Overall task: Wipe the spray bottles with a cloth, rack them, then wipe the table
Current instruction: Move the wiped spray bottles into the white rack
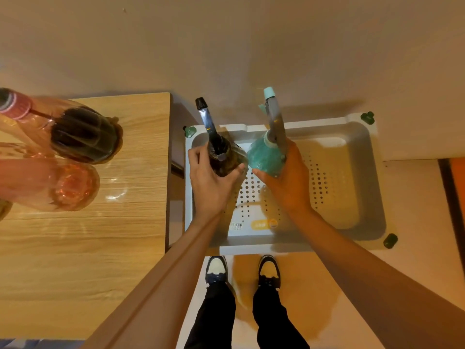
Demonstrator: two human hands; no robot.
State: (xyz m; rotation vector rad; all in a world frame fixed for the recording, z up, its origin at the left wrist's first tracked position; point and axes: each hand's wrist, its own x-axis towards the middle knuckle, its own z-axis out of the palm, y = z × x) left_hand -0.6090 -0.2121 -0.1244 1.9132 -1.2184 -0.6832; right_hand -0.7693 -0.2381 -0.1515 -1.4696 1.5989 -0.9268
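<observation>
My left hand [210, 177] grips a dark brown spray bottle [221, 154] with a black nozzle, held over the far left part of a white perforated rack [362, 177] on the floor. Beside it, my right hand [284, 177] grips a teal spray bottle [264, 157] with a grey trigger head and a mint cap. The two bottles stand upright, almost touching. On the wooden table [100, 248] at the left stand a dark bottle [83, 134] and a pink see-through bottle [60, 185]. No cloth is in view.
The rack has green feet [390, 240] at its corners and sits against a pale wall. My two shoes [216, 270] stand on the floor just in front of it. An orange and dark edge [453, 197] shows at the far right.
</observation>
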